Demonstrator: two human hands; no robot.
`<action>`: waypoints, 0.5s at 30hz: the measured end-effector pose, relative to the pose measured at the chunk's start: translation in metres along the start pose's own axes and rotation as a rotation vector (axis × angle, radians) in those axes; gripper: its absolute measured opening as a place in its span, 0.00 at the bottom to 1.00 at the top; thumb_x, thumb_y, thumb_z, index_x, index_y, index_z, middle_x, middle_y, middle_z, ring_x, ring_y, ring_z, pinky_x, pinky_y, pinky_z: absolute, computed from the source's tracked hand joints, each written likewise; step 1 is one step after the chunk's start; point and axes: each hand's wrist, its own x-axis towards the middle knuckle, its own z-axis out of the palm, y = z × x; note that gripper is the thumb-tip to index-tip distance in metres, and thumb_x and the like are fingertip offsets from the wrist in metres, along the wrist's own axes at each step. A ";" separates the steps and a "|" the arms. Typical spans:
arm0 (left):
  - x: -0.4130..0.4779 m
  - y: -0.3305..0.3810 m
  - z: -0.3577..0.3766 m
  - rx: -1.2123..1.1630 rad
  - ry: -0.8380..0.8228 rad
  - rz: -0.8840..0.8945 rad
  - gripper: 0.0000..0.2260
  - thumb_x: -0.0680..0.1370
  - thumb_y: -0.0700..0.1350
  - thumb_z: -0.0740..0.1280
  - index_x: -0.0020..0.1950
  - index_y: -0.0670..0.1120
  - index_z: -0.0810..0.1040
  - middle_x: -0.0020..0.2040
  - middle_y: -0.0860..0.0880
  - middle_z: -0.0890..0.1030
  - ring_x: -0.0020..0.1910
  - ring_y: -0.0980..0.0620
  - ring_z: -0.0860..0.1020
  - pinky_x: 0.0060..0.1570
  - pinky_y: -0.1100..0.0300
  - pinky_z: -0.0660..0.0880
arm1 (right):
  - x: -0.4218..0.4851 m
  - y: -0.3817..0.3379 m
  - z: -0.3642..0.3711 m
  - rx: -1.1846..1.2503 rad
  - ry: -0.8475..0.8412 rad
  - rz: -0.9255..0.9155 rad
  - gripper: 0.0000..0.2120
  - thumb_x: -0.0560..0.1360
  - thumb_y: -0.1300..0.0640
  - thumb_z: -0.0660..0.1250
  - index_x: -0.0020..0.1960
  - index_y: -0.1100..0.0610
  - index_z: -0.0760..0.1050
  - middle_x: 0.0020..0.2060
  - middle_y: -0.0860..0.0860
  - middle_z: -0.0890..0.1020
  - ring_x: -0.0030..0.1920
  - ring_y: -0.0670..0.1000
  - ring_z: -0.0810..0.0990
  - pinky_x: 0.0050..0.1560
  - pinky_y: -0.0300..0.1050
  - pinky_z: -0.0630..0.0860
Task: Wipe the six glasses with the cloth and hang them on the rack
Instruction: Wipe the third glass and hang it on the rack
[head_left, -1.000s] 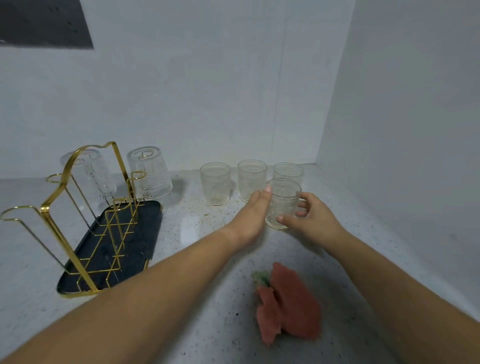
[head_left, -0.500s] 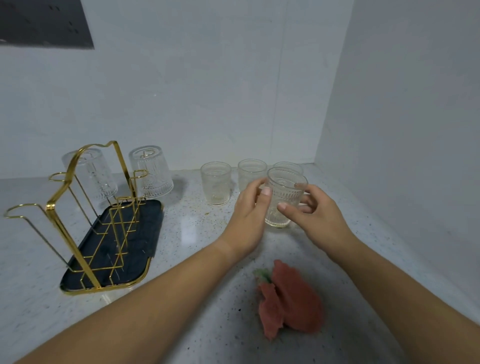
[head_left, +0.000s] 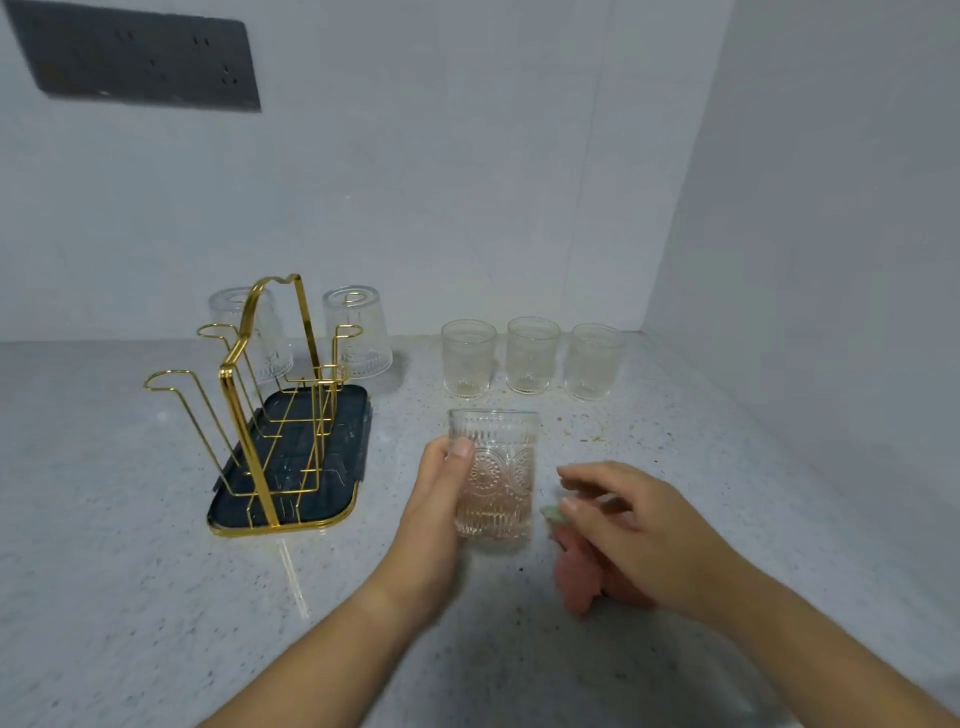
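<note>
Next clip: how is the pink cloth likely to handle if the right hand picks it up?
The cloth lies crumpled in soft folds, partly hidden by the right hand, so it is probably floppy and will drape when lifted. It is a small bundle, so likely light. Because it is bunched, a pinch may lift only one fold at first.

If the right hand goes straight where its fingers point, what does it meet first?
Probably the glass gripped by the left hand; the right hand points at its side, though depth is unclear.
</note>
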 end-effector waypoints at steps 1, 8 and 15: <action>-0.004 -0.004 -0.003 -0.018 0.016 -0.013 0.28 0.70 0.66 0.71 0.59 0.47 0.76 0.46 0.50 0.85 0.46 0.53 0.84 0.52 0.49 0.76 | -0.005 0.007 0.001 -0.131 -0.009 -0.016 0.21 0.79 0.38 0.65 0.69 0.44 0.76 0.63 0.37 0.79 0.64 0.39 0.75 0.67 0.37 0.69; -0.026 -0.013 -0.005 0.009 -0.003 -0.073 0.30 0.76 0.65 0.67 0.68 0.44 0.76 0.62 0.37 0.83 0.59 0.40 0.84 0.61 0.41 0.79 | -0.029 0.032 0.027 -0.412 -0.168 -0.043 0.34 0.80 0.33 0.57 0.82 0.40 0.50 0.81 0.38 0.48 0.82 0.43 0.45 0.81 0.42 0.44; -0.033 -0.011 -0.006 0.014 -0.010 -0.086 0.29 0.75 0.65 0.66 0.69 0.48 0.78 0.62 0.41 0.84 0.61 0.39 0.84 0.62 0.38 0.79 | -0.024 0.012 0.034 0.203 0.057 0.089 0.16 0.85 0.43 0.55 0.60 0.36 0.81 0.68 0.43 0.80 0.69 0.48 0.78 0.72 0.49 0.72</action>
